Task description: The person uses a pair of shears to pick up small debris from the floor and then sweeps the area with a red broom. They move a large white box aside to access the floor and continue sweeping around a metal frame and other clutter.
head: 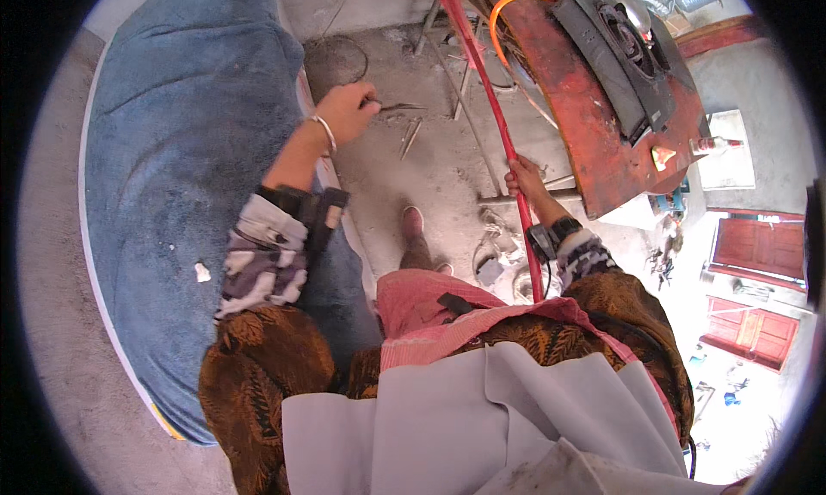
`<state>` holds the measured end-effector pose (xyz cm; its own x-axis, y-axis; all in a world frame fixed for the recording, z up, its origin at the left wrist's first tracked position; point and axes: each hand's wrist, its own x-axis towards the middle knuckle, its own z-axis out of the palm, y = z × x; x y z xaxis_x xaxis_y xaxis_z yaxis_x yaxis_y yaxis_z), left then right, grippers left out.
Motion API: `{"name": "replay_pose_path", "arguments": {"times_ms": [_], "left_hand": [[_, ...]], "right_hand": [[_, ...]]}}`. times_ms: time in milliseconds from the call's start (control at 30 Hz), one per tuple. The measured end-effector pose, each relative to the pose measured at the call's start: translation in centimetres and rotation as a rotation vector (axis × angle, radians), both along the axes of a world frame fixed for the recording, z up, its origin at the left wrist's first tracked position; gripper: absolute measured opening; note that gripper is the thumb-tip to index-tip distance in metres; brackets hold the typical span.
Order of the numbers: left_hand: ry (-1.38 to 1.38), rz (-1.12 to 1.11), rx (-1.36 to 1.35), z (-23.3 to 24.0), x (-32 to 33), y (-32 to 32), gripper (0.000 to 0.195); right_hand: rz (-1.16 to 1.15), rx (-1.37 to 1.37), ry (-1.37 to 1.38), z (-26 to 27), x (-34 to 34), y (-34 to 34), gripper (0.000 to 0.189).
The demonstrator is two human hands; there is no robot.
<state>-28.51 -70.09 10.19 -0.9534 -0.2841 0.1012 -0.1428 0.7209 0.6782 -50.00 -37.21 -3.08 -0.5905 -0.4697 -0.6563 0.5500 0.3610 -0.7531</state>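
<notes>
My left hand (348,111), with a light bangle at its wrist, is closed on a slim, pointed tool (401,106) with a dark handle. Its exact kind is unclear. This hand is above the floor beside a blue blanket-like cover (187,127) on a low, bed-like surface. My right hand (526,177) grips a long red pole (493,101). The pole slants from the top of the view down toward my lap, its lower end hidden by my pink clothing. Reddish plastic-like material hangs near its upper end.
To the right, a worn red table (600,159) bears a dark gas stove (619,49) with an orange hose (500,23) and a bottle (708,146). Thin slivers (410,138) lie on the concrete floor (387,172). Grey sheet material (439,424) covers my front.
</notes>
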Motion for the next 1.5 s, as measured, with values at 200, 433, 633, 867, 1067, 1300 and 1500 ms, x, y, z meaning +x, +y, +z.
{"name": "replay_pose_path", "arguments": {"times_ms": [200, 433, 633, 867, 1067, 1300, 1500], "left_hand": [[-0.019, -0.049, 0.144, -0.7, 0.9, -1.7, 0.017], [-0.188, 0.001, 0.411, -0.8, 0.4, -2.3, 0.02], [-0.17, 0.0, 0.181, -2.0, 0.7, -3.0, 0.016], [-0.16, 0.145, 0.269, -2.0, 0.6, -3.2, 0.016], [-0.117, 0.219, 0.323, -2.2, 0.5, -3.5, 0.013], [-0.266, 0.161, 0.415, -1.5, 0.7, -3.0, 0.012], [-0.34, 0.102, 0.362, -1.5, 0.9, -2.7, 0.014]], "right_hand": [[-0.09, 0.034, 0.247, -3.8, 0.7, -3.5, 0.045], [0.306, 0.568, 0.894, -5.1, 0.7, -0.8, 0.058], [0.444, 0.773, 1.103, -7.4, -0.9, 4.9, 0.054], [0.406, 0.528, 1.031, -12.6, -2.7, 7.2, 0.056], [0.225, 0.449, 1.077, -15.9, -6.1, -1.2, 0.047], [0.01, 0.376, 0.764, -15.1, -6.3, -8.3, 0.049], [0.017, 0.284, 1.376, -15.5, -5.5, -5.3, 0.058]]}}
